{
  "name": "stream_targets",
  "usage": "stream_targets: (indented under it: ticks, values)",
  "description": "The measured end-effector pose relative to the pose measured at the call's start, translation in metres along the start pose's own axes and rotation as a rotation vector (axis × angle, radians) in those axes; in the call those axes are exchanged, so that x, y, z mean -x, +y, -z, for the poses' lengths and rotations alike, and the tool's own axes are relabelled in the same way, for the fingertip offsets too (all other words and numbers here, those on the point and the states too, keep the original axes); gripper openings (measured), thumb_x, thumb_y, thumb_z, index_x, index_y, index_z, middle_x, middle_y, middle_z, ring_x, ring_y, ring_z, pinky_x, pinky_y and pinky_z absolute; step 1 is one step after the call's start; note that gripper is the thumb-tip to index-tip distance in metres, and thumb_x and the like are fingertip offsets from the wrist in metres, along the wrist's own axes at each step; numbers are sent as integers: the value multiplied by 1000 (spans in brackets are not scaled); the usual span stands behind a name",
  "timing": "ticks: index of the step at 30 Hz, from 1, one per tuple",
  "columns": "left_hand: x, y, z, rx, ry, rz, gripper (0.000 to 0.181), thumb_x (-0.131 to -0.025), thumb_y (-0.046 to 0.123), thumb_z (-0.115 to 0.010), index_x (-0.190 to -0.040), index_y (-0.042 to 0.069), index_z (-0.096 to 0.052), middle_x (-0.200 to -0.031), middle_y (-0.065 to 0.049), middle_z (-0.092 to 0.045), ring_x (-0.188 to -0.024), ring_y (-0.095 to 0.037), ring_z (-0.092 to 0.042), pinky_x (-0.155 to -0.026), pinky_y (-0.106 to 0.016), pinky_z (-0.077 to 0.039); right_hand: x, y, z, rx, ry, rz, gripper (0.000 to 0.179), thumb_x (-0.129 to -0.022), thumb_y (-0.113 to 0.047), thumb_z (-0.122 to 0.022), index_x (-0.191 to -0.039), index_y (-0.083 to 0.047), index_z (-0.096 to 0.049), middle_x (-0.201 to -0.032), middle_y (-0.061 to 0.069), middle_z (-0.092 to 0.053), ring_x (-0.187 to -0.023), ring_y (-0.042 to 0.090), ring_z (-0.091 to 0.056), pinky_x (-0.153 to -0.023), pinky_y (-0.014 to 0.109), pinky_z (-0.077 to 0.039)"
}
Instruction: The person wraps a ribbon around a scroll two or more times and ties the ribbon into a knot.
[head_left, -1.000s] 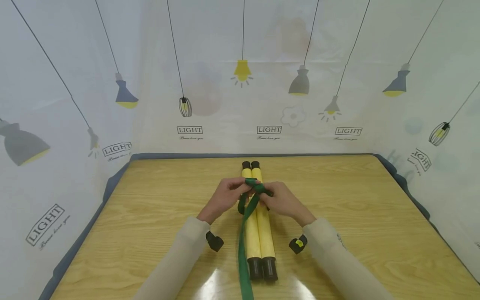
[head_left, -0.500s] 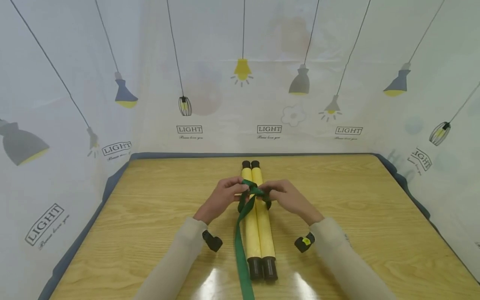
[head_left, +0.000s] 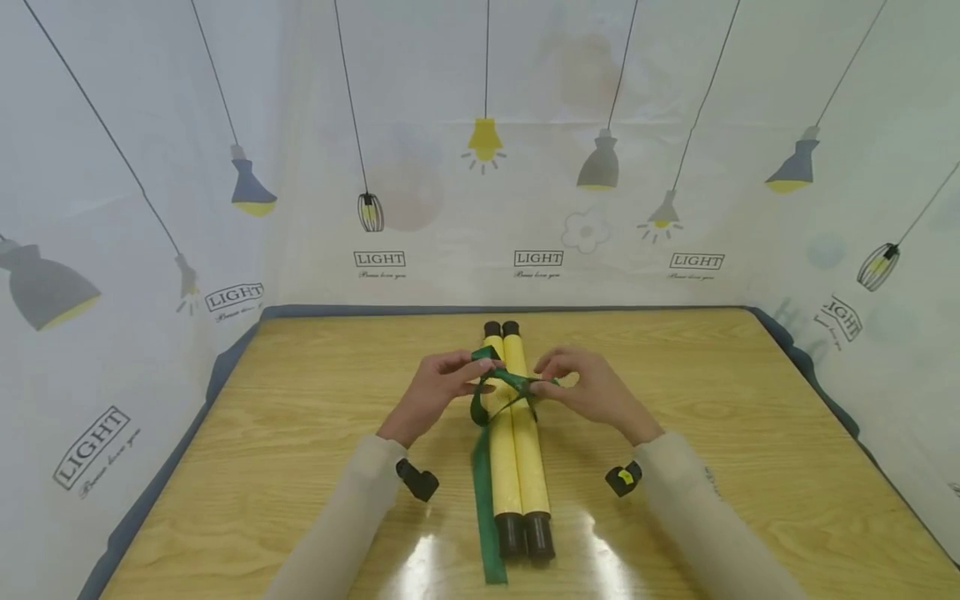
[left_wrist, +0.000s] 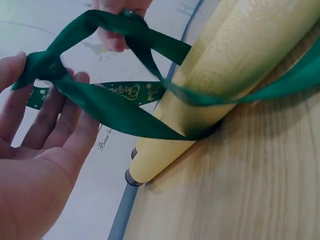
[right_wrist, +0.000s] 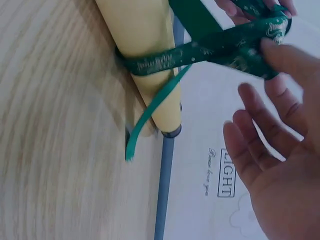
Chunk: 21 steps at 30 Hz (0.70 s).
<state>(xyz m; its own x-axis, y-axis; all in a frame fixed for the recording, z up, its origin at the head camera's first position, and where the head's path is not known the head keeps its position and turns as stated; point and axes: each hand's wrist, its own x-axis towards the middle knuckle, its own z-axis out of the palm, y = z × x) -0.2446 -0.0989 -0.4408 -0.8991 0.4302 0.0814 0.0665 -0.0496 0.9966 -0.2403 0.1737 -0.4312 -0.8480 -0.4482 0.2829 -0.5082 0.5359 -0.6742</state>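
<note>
Two yellow tubes [head_left: 516, 467] with dark end caps lie side by side on the table, pointing away from me. A green ribbon [left_wrist: 107, 110] with printed lettering passes round them and crosses above them in loops. My left hand [head_left: 431, 390] pinches a loop of it between thumb and forefinger, the other fingers spread. On the opposite side my right hand [head_left: 592, 390] pinches another part of the ribbon [right_wrist: 232, 40] between thumb and forefinger. One ribbon tail [head_left: 486, 517] lies along the left tube toward me; a thinner end [right_wrist: 145, 117] hangs loose in the right wrist view.
The wooden table [head_left: 322, 467] extends to both sides of the tubes. Behind it and at its sides hangs a pale sheet [head_left: 450, 208] printed with lamps. Small dark wrist cameras [head_left: 417, 481] sit under both cuffs.
My hands have moved apart, drawing the ribbon loops wider over the tubes. The ribbon tail has been drawn up, its end now showing near the tubes' front caps.
</note>
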Motion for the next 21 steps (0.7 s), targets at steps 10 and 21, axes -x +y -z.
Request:
stream_targets:
  ticks: [10,21]
  values:
    - [4,2,5,275,-5,-33,10,-104,20,-63,-99,12,-63,-128,-9,-69,-129,-25,-62,-110,-45,-50,7,3,26,-263,-82,-142,24,-105,-33,-60,-93,-13,-65,-95,3,-70,-93,24,-63,-89,42,-49]
    - [6,10,13,411,-13,-89,10,-108,17,-54,-99,15,-57,-112,-3,-69,-115,-21,-65,-110,-45,-50,17,5,40,-199,-167,-149,30,-102,-40,-64,-83,-17,-61,-69,0,-56,-65,24,-53,-62,30,-45]
